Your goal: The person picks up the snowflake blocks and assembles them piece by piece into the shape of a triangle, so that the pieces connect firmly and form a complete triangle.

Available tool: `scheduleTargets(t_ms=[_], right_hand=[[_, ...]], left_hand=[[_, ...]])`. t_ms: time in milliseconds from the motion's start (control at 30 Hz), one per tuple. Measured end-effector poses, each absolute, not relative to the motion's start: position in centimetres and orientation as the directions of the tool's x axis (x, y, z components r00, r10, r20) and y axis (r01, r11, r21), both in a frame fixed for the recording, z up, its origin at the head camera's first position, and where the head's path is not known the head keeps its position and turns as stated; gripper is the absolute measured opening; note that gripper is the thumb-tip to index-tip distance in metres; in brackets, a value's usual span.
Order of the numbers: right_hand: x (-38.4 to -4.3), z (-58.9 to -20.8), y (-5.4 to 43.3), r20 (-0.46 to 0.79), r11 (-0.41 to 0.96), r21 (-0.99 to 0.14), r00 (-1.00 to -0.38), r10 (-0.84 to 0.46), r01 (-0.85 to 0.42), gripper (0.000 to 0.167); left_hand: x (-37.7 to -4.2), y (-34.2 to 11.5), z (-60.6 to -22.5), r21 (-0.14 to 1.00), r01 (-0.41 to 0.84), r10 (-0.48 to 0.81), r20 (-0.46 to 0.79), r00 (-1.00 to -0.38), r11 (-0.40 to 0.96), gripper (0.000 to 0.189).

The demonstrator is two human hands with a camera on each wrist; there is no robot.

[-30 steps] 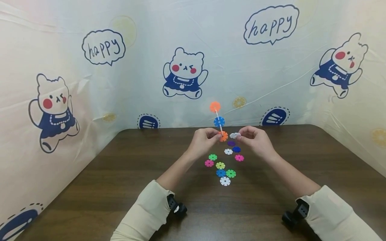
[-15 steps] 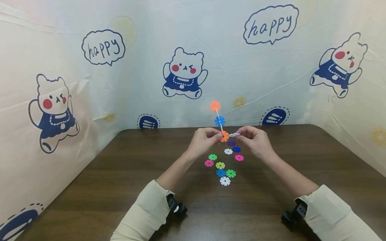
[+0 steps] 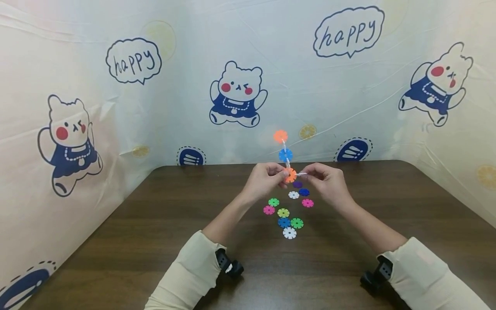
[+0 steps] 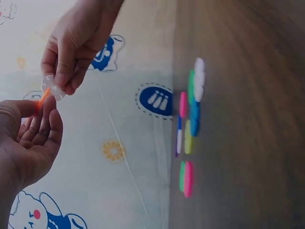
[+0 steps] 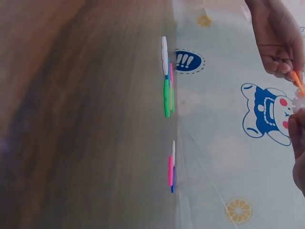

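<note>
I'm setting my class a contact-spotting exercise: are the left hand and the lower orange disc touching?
Touching. The left wrist view shows the left hand pinching the lower orange disc, seen edge-on, between thumb and fingers.

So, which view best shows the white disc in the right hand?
Left wrist: the white disc shows its notched face there. Head shows it edge-on; right wrist, only part, at the frame's edge.
</note>
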State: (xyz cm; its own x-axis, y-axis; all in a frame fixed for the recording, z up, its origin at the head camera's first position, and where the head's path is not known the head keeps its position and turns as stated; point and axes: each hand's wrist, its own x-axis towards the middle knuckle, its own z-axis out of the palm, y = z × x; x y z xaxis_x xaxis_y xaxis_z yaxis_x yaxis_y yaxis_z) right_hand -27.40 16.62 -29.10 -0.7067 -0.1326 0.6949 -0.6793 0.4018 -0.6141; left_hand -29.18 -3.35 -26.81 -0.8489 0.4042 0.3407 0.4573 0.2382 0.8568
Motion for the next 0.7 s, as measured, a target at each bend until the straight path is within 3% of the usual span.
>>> scheduleTargets(t_ms=[167, 267, 433, 567, 700], right_hand=[[-27.6, -29.2, 16.3, 0.808, 0.465, -0.458, -0.573, -0.139, -0.758, 0.011], [-27.6, -29.2, 16.2, 0.814, 0.49, -0.425, -0.558, -0.162, -0.761, 0.01], [-27.9, -28.8, 16.4, 0.696, 0.521, -0.505, -0.682, -0.225, -0.688, 0.007], [-28.4, -28.1, 16.8, 0.514, 0.562, -0.581, -0.801, -0.307, -0.588, 0.009], [-29.4, -28.1, 17.3, 0.322, 0.632, -0.602, -0.873, -0.367, -0.488, 0.013]], left_hand=[[-29.3, -3.1, -26.7, 0.855, 0.471, 0.396, 0.365, -0.843, 0.215, 0.017], [-29.4, -3.0, -26.8, 0.861, 0.457, 0.383, 0.353, -0.853, 0.224, 0.017], [-29.5, -3.2, -27.0, 0.844, 0.459, 0.384, 0.34, -0.859, 0.279, 0.018], [-29.6, -3.7, -27.0, 0.824, 0.465, 0.373, 0.341, -0.863, 0.324, 0.017], [-29.7, -4.2, -27.1, 0.826, 0.449, 0.358, 0.328, -0.874, 0.341, 0.016]])
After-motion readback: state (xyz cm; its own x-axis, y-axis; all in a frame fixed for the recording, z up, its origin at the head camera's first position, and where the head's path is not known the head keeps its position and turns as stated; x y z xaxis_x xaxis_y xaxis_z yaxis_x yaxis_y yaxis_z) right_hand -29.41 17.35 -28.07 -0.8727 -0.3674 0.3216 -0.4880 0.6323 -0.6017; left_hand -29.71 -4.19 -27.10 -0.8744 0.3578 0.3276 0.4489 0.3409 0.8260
